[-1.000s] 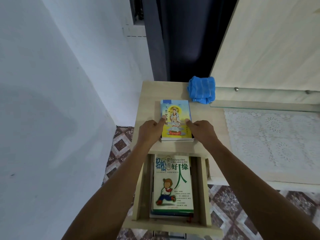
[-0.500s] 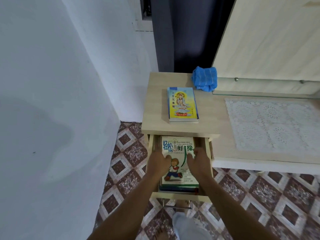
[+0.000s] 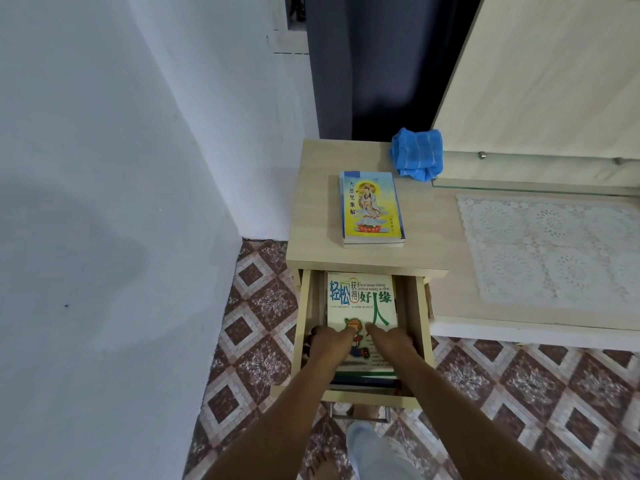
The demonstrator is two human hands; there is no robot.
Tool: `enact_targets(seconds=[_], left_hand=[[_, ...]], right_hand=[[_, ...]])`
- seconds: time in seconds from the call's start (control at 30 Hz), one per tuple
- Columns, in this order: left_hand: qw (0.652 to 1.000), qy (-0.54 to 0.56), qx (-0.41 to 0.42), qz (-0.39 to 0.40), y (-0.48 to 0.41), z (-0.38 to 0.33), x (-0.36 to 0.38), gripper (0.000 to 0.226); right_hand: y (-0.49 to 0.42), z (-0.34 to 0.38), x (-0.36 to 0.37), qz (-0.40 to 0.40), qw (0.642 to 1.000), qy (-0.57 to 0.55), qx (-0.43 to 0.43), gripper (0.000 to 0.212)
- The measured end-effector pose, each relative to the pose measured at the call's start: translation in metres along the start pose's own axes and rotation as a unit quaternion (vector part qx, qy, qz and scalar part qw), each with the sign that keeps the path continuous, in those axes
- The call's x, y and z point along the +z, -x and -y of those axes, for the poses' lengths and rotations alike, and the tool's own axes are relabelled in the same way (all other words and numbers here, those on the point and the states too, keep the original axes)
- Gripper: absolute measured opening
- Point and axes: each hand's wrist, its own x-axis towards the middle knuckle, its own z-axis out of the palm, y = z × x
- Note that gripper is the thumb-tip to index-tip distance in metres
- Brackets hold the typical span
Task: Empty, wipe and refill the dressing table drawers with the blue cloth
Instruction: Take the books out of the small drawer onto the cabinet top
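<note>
Both my hands, left [image 3: 329, 344] and right [image 3: 391, 342], rest flat and unclosed on the top book [image 3: 360, 306] in the drawer [image 3: 301, 327]. If my grip is shallow, the stack below could spill. The blue cloth [image 3: 417, 154] waits at one o'clock on the surface [image 3: 315, 202].

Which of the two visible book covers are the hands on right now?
The white cartoon-cover book in the open drawer; both hands rest on it. The yellow book lies untouched on the tabletop.

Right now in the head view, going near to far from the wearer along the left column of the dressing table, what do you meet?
Drawer handle → both hands, left hand and right hand, on the cartoon-cover book in the open drawer → yellow book on the tabletop → blue cloth.
</note>
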Motion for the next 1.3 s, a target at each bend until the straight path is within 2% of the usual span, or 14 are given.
enact_targets(seconds=[0.1, 0.13, 0.23, 0.3, 0.37, 0.43, 0.57, 0.6, 0.7, 0.77, 0.87, 0.97, 1.1, 1.3], left_hand=[[1.0, 0.016, -0.006, 0.003, -0.001, -0.002, 0.003, 0.048], [1.0, 0.016, -0.007, 0.007, -0.003, -0.003, 0.003, 0.041], [1.0, 0.008, -0.019, 0.02, -0.006, -0.008, 0.001, 0.041], [0.999, 0.019, -0.027, 0.027, -0.009, -0.011, -0.002, 0.031], [0.999, 0.022, -0.035, 0.026, -0.01, -0.014, -0.006, 0.026], [0.999, 0.024, -0.038, 0.022, -0.009, -0.016, -0.007, 0.027], [0.999, -0.036, -0.03, 0.019, -0.003, -0.015, -0.005, 0.048], [0.998, -0.06, -0.027, 0.016, -0.001, -0.015, -0.006, 0.051], [0.997, -0.074, -0.008, 0.025, 0.001, -0.018, -0.007, 0.039], [0.998, -0.048, -0.007, 0.029, 0.002, -0.022, -0.011, 0.024], [1.0, -0.013, -0.007, 0.023, 0.002, -0.029, -0.018, 0.02], [1.0, 0.006, -0.006, 0.018, 0.001, -0.034, -0.026, 0.048], [0.999, 0.031, -0.001, 0.008, 0.012, -0.042, -0.035, 0.076], [0.999, 0.033, 0.029, 0.016, 0.035, -0.038, -0.043, 0.074]], right_hand=[[0.008, 0.01, -0.004, 0.017, 0.999, -0.033, 0.01, 0.06], [0.006, 0.011, -0.004, 0.023, 0.999, -0.039, 0.014, 0.064], [-0.028, -0.002, 0.004, 0.024, 0.999, -0.016, 0.033, 0.109], [-0.038, -0.002, 0.006, 0.032, 0.999, 0.001, 0.044, 0.116], [-0.014, 0.018, 0.001, 0.036, 0.998, -0.025, 0.048, 0.095], [-0.005, 0.026, -0.004, 0.066, 0.994, -0.067, 0.05, 0.058], [-0.006, 0.021, -0.008, 0.058, 0.994, -0.084, 0.043, 0.057], [-0.003, 0.021, -0.009, 0.053, 0.994, -0.083, 0.035, 0.05], [0.002, 0.025, -0.016, 0.045, 0.996, -0.067, 0.025, 0.031], [0.004, 0.029, -0.022, 0.045, 0.998, -0.039, 0.016, 0.031], [0.014, 0.037, -0.03, 0.047, 0.996, 0.074, -0.018, 0.036], [0.026, 0.047, -0.038, 0.031, 0.985, 0.163, -0.056, 0.047], [0.038, 0.054, -0.048, 0.03, 0.988, 0.134, -0.068, 0.047], [0.07, 0.054, -0.058, 0.07, 0.994, 0.081, -0.003, 0.049]])
